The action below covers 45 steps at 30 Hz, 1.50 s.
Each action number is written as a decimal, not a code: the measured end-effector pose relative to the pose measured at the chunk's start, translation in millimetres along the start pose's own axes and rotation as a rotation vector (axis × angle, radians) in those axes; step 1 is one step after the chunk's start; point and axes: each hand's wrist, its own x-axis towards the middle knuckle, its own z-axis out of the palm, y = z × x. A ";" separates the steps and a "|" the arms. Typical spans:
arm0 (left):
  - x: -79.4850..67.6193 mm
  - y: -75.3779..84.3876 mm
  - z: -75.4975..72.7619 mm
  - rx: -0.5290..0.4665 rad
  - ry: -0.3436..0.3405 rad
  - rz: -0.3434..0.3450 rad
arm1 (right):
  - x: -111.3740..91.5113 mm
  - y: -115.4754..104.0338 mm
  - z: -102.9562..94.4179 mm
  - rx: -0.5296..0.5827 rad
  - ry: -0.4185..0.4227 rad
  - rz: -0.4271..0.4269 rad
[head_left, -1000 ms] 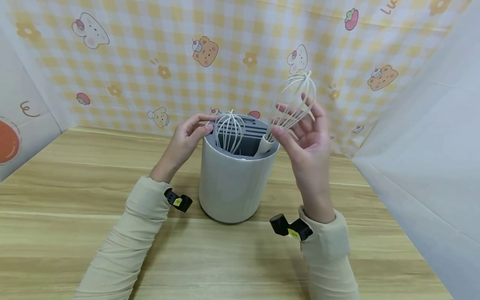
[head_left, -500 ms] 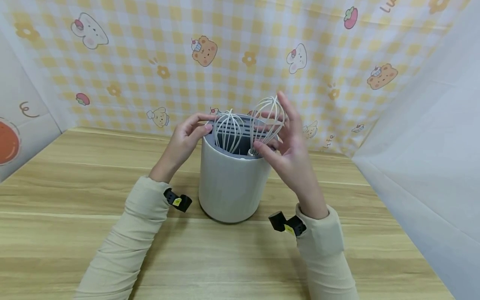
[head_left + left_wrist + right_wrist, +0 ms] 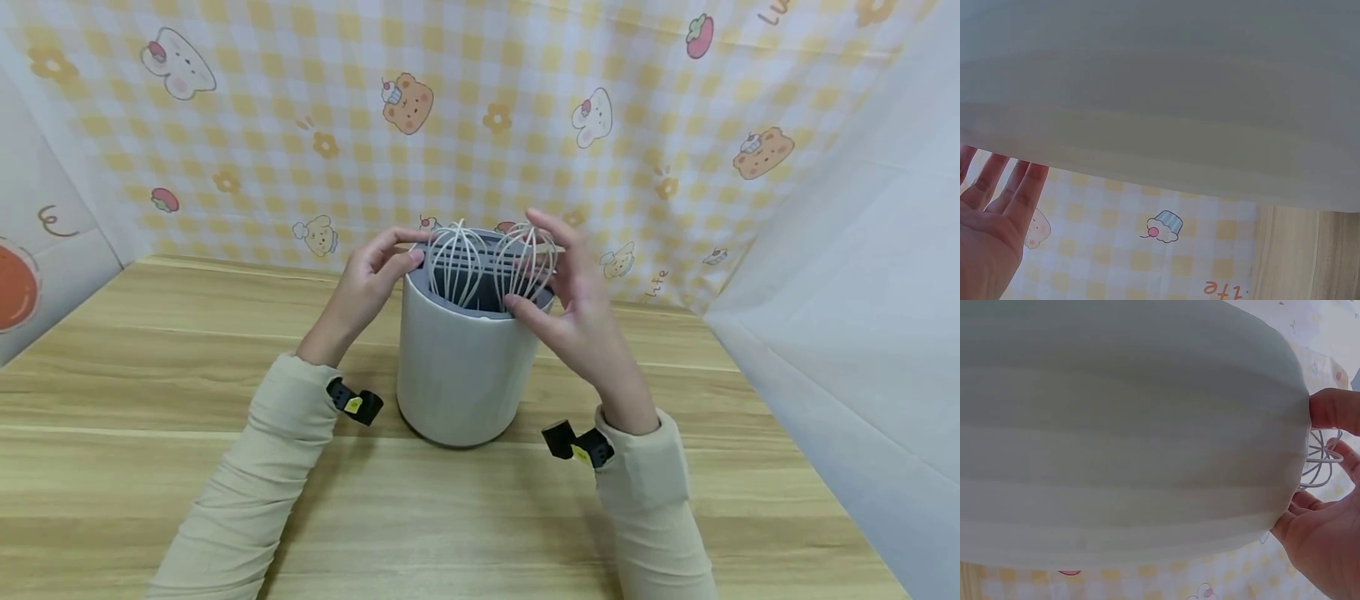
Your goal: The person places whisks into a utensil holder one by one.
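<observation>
A round white utensil holder (image 3: 468,375) with a grey slotted top stands upright on the table. My left hand (image 3: 367,279) holds its left rim, thumb and index finger at the edge; in the left wrist view, other fingers (image 3: 1025,194) lie against the outer wall. Two whisks stand in the front opening, wire loops upward. The left whisk (image 3: 457,262) is untouched. Around the right whisk (image 3: 525,262) my right hand (image 3: 577,300) curls, thumb at the front and index finger over the top. Their handles are hidden inside the holder. The right wrist view shows the thumb at the rim beside the whisk wires (image 3: 1322,459).
The holder stands on a wood-grain table (image 3: 465,517). Behind it hangs a yellow checked cloth (image 3: 480,50) with cartoon prints. White panels flank the table, one on the right (image 3: 847,275) and one with orange print on the left.
My right hand has moved left and down with the right whisk, which has gone from tilted above the rim to upright and deeper in the holder. The left hand stays on the rim.
</observation>
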 end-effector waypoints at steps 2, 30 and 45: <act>0.1 -0.1 0.3 0.000 0.001 0.000 | -0.6 0.4 -0.4 -0.019 0.006 0.019; 0.6 -0.4 0.6 0.014 0.009 0.026 | -1.3 -4.0 1.2 -0.052 0.018 0.054; 0.6 0.9 2.2 0.013 0.017 0.015 | -2.2 -5.9 -4.1 -0.149 -0.070 0.024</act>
